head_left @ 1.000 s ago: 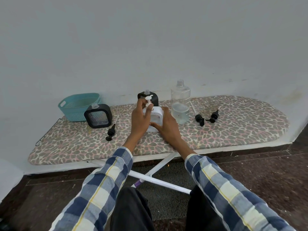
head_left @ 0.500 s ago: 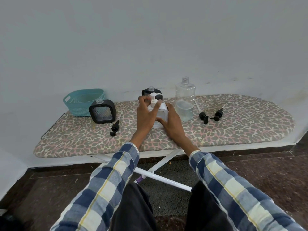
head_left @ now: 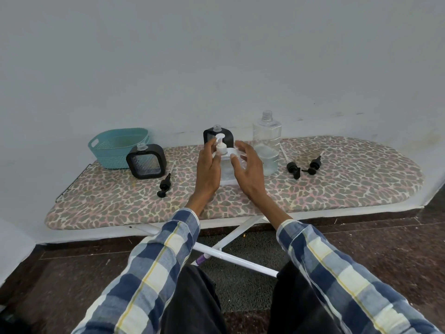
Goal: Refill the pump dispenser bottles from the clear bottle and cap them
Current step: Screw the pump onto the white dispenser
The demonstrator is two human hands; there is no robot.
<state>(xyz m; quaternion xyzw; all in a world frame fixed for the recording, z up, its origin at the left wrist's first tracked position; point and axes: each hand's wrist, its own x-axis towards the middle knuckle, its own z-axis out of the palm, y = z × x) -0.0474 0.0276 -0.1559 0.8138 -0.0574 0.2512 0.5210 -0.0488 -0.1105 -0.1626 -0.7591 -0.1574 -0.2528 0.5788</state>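
Observation:
A white-framed dispenser bottle [head_left: 226,173] stands mid-board, with a white pump [head_left: 220,143] sitting in its neck. My left hand [head_left: 207,171] pinches the pump's collar with thumb and fingers. Just right of the bottle, my right hand [head_left: 249,172] has its fingers spread and holds nothing. The clear bottle [head_left: 266,145] stands uncapped behind my right hand, about a third full. Two black-framed dispenser bottles have open necks, one behind the white one [head_left: 218,136] and one at the left [head_left: 146,162]. Three black pumps lie loose on the board: [head_left: 164,185], [head_left: 293,169], [head_left: 314,164].
Everything rests on a leopard-print ironing board [head_left: 337,189] set against a white wall. A teal basket [head_left: 115,148] stands at the back left corner. The board's white legs [head_left: 231,255] cross over a dark floor in front of my knees.
My right hand has come off the white bottle's side and opened. My left hand stays on the pump collar. The view has drifted a little, so the board sits lower and more to the right.

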